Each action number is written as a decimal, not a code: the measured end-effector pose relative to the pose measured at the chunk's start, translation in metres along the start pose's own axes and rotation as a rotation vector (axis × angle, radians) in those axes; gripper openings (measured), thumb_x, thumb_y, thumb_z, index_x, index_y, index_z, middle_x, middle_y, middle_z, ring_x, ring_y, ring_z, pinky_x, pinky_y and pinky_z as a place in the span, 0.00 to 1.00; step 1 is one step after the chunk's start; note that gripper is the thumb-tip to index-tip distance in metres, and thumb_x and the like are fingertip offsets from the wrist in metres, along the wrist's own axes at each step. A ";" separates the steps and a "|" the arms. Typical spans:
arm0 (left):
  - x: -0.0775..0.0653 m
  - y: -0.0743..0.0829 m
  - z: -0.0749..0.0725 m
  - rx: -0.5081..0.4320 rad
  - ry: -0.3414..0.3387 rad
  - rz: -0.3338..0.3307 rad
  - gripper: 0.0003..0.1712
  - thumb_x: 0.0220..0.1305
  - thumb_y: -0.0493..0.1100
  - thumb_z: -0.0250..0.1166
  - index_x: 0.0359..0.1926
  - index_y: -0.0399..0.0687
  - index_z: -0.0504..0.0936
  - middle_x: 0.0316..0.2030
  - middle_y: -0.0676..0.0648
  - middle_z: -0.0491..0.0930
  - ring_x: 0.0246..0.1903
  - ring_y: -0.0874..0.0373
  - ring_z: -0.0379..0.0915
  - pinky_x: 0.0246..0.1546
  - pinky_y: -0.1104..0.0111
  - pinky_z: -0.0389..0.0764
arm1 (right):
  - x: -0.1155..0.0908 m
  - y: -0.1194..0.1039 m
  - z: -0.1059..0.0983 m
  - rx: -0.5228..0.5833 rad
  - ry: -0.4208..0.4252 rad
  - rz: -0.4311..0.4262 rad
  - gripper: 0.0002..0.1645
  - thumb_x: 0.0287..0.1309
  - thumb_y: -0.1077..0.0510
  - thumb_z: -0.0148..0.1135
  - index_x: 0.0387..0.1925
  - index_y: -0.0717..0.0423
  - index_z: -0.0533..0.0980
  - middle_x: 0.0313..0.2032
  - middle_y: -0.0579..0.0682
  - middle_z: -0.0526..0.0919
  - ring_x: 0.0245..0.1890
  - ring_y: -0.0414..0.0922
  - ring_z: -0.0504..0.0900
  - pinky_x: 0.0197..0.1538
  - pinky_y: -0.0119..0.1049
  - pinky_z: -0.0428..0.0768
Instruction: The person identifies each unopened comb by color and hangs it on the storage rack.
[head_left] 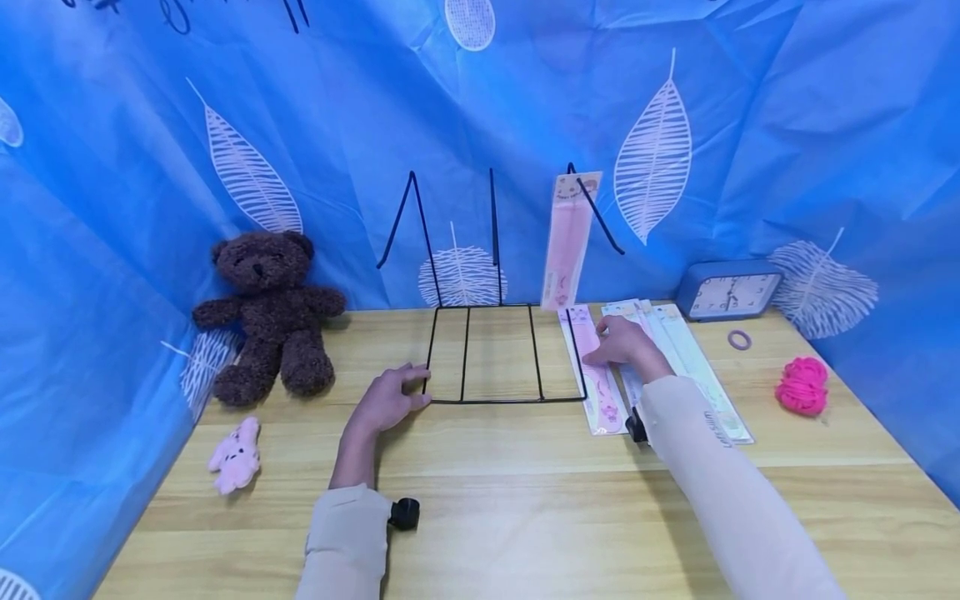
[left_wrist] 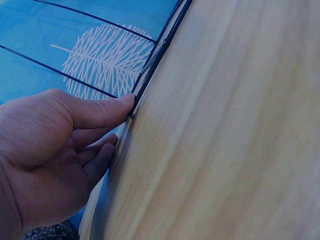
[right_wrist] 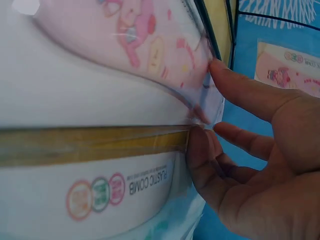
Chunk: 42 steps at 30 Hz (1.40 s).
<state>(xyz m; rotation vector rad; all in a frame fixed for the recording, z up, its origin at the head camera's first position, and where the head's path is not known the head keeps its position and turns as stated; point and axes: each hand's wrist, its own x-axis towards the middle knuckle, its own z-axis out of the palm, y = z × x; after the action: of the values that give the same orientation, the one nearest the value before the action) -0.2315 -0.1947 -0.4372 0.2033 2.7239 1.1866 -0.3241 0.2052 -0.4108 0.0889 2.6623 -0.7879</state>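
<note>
A black wire rack (head_left: 504, 402) stands on the table, with hooks rising at its back. My left hand (head_left: 387, 400) holds the rack's front left corner between thumb and fingers; the left wrist view shows the thumb (left_wrist: 125, 100) on the wire. A packaged pink comb (head_left: 570, 233) hangs from the right hook. Below it, another packaged pink comb (head_left: 606, 400) lies partly under the rack's right side. My right hand (head_left: 622, 342) pinches this lower pack at its edge, thumb (right_wrist: 225, 75) close to the rack wire. Paler comb packs (head_left: 697, 358) lie beside that hand.
A brown teddy bear (head_left: 270, 308) sits at the back left, with a small pink plush (head_left: 237, 457) in front. On the right are a blue clock (head_left: 729, 290), a purple ring (head_left: 738, 339) and a bundle of pink yarn (head_left: 802, 386). A blue curtain (head_left: 525, 100) hangs behind.
</note>
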 end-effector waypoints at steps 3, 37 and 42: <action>0.000 0.000 0.000 -0.002 -0.005 -0.001 0.28 0.68 0.36 0.67 0.68 0.38 0.75 0.75 0.37 0.60 0.75 0.36 0.48 0.73 0.43 0.52 | 0.001 -0.001 0.002 -0.040 0.013 -0.003 0.35 0.57 0.49 0.74 0.58 0.65 0.70 0.48 0.62 0.76 0.46 0.57 0.74 0.47 0.47 0.75; 0.002 -0.002 0.001 -0.011 -0.005 0.007 0.28 0.68 0.36 0.67 0.68 0.38 0.75 0.74 0.36 0.61 0.75 0.35 0.49 0.73 0.43 0.53 | -0.009 0.030 -0.022 0.408 0.011 0.034 0.35 0.74 0.55 0.55 0.75 0.60 0.57 0.53 0.61 0.72 0.44 0.52 0.76 0.41 0.37 0.75; 0.001 -0.002 0.000 -0.015 -0.005 0.004 0.28 0.68 0.36 0.67 0.68 0.38 0.75 0.74 0.36 0.61 0.75 0.36 0.48 0.73 0.43 0.53 | -0.020 0.030 -0.028 0.496 0.037 0.015 0.32 0.76 0.53 0.52 0.74 0.58 0.57 0.58 0.61 0.71 0.47 0.53 0.75 0.45 0.39 0.76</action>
<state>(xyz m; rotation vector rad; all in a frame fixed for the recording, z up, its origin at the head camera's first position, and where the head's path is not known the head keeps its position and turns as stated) -0.2326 -0.1954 -0.4387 0.2093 2.7106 1.2059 -0.3093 0.2465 -0.3973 0.2496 2.4332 -1.4344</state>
